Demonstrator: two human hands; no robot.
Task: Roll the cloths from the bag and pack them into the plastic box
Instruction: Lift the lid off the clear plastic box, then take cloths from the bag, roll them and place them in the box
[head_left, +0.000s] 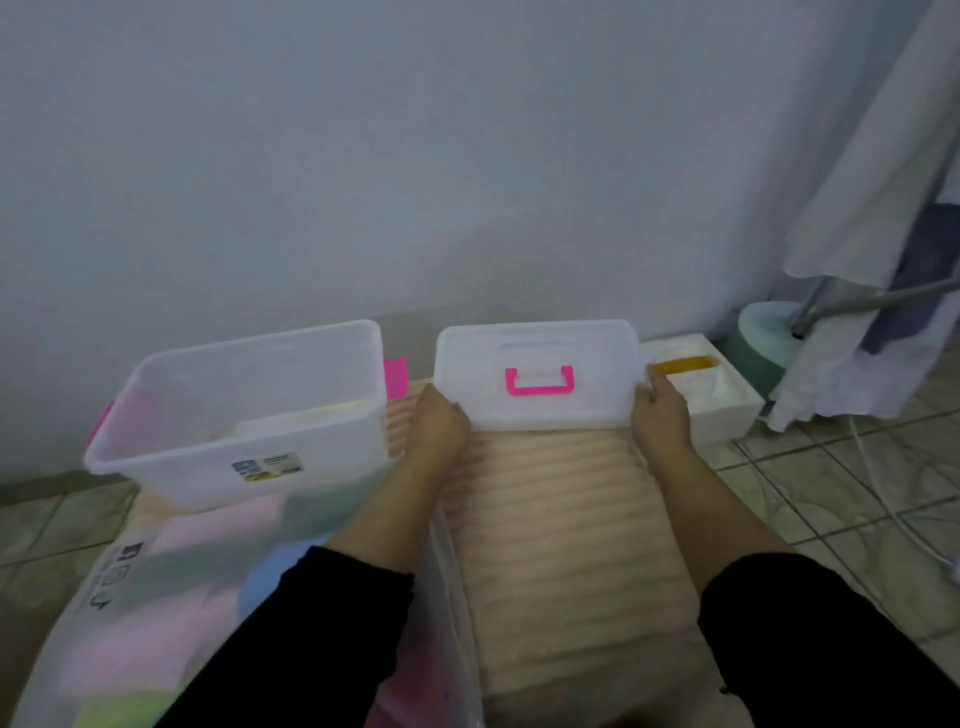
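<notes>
**A:** Start close in. What lies nearest the person?

**B:** At lower left, a clear bag (171, 597) stuffed with cloths (156, 649) in pink, green, blue and yellow, none rolled as far as I can tell. Beside it, under the forearms, a ribbed beige mat (561, 545) runs away from the person toward the wall.

**A:** And the hands?

**B:** Both are on the lid (537, 371), the white one with the pink handle (540, 382). The left hand (439, 421) curls round its near-left corner, the right hand (660, 410) round its near-right edge, with fingers partly hidden beneath. Each is closed on the lid, neither has cloth in it.

**A:** So where is the plastic box?

**B:** The plastic box (249, 415) stands open to the left of the lid, just beyond the bag, its long axis running left to right. Something pale lies in its bottom; I cannot tell what.

**A:** Which hand is nearer to it?

**B:** The left, just beside the box's right wall. The bag sits below that same hand, so I judge the left side would do the reaching once the lid is set aside.

**A:** Anything farther?

**B:** A white foam tray (717, 395) right of the lid, against the wall.
</notes>
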